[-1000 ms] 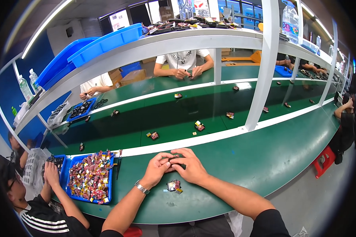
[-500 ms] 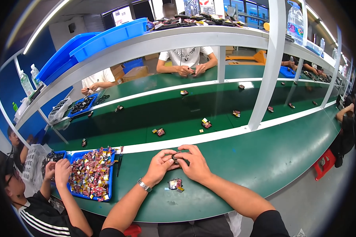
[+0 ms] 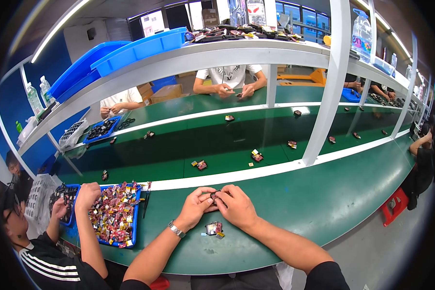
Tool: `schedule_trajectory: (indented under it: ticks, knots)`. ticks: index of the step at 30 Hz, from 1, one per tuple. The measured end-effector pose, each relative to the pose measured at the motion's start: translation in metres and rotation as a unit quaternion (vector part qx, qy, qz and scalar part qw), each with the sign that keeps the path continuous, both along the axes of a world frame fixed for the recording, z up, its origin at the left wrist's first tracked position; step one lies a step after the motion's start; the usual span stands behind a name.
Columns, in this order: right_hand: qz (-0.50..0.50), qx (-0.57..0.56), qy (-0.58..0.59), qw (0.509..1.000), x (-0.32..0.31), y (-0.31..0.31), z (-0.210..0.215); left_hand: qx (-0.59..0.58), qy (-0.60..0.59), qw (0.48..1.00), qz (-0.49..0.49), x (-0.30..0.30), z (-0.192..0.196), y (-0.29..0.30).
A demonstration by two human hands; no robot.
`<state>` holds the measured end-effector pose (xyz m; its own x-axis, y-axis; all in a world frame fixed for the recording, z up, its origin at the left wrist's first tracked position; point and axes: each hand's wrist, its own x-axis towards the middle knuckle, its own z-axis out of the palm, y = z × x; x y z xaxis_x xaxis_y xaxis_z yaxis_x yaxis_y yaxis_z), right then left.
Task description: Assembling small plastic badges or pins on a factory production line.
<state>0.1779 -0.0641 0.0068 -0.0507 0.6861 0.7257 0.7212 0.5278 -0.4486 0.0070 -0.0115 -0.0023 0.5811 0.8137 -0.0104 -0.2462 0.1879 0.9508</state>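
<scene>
A long green bench [image 3: 324, 212] curves from left to right across a factory room, with a white stripe along its far edge. Beyond the stripe lies a darker green belt [image 3: 217, 145], then a second green bench where two other people sit facing this way, only their shirts and hands showing. White posts hold a white shelf [image 3: 203, 58] overhead; two blue bins [image 3: 125, 50] rest on it at the left, and two clear bottles stand at its far left end. Windows line the back wall.

At the near edge of the bench, the person's two hands meet fingertip to fingertip. The left hand [image 3: 194, 210], with a wristwatch [image 3: 176, 228] on its wrist, and the right hand [image 3: 237, 209] both pinch one small dark part [image 3: 214, 195] between thumbs and forefingers, fingers curled closed around it. Just in front of the hands, on the bench, lies one small assembled piece [image 3: 213, 228] with red and yellow bits.

Toward the left end of the bench sits one blue tray [image 3: 133, 227] heaped with red and gold parts. A neighbour in a black striped sleeve reaches an arm [image 3: 89, 217] across it. On the belt, about nine small pieces lie scattered well apart, two of them [image 3: 200, 165] [image 3: 256, 155] near the white stripe. A red stool [image 3: 395, 205] stands on the floor off the right end.
</scene>
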Motion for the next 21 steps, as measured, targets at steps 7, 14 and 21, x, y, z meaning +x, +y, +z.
schedule_trajectory:
  ticks: [7,14,21]
  knots:
    - [-0.003,0.03,-0.02,0.999,0.002,0.003,-0.004,0.0,-0.001,1.0,0.0,0.003,0.003,-0.002]
    - [0.004,0.03,-0.015,0.999,0.001,0.005,-0.004,0.011,0.021,0.999,0.04,0.007,0.0,-0.002]
    - [0.07,-0.189,0.239,0.95,0.004,0.009,-0.001,0.068,0.053,0.993,0.076,0.011,-0.005,-0.006]
